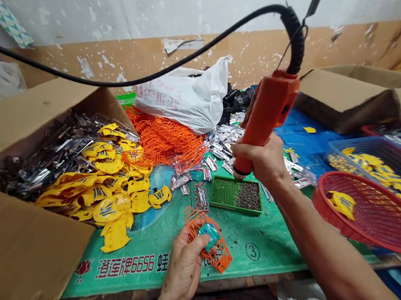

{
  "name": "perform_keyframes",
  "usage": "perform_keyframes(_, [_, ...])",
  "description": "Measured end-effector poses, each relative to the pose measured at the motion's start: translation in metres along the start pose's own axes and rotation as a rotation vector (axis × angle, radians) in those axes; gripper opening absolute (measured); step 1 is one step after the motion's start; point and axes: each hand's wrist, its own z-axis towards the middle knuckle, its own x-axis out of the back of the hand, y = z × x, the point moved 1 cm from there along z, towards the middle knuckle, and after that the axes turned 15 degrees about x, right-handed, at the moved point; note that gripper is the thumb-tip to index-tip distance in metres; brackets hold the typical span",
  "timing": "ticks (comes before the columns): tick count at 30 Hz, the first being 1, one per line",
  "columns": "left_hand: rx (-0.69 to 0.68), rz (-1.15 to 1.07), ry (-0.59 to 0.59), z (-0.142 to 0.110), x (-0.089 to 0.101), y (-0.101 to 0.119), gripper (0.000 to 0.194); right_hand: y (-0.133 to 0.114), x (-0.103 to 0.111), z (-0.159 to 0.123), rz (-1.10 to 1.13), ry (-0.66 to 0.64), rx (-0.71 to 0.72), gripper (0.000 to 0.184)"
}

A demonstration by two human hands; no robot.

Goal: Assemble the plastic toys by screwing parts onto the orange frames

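Observation:
My left hand [188, 256] is closed around an orange plastic frame [222, 258], its thumb pressing on a small teal plastic piece [210, 235] laid over the frame. In my right hand [267, 157] is a red electric screwdriver [266, 109], gripped round its body and tilted with the tip downward. The tip is over a green screw tray [228, 206], whose right half holds a heap of small dark screws [249, 195]. Whether the tip touches a screw I cannot tell. A black cable [177, 69] runs from the tool's top.
A cardboard box [28, 254] with dark shiny parts stands left, yellow shells [109, 202] spilling beside it. Behind lie orange frames [166, 137], a white bag [188, 99] and silver pieces [221, 140]. On the right are a red basket [375, 208] and a clear bin [350, 146].

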Motion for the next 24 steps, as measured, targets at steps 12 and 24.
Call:
perform_keyframes(12, [0.019, 0.043, -0.025, 0.004, -0.005, -0.005, 0.030, 0.023, 0.002, -0.026, -0.012, 0.101, -0.003, 0.020])
perform_keyframes(24, [0.042, 0.023, -0.012, 0.006, -0.005, -0.005, 0.035, 0.027, 0.000, -0.031, 0.005, 0.132, -0.033, 0.019])
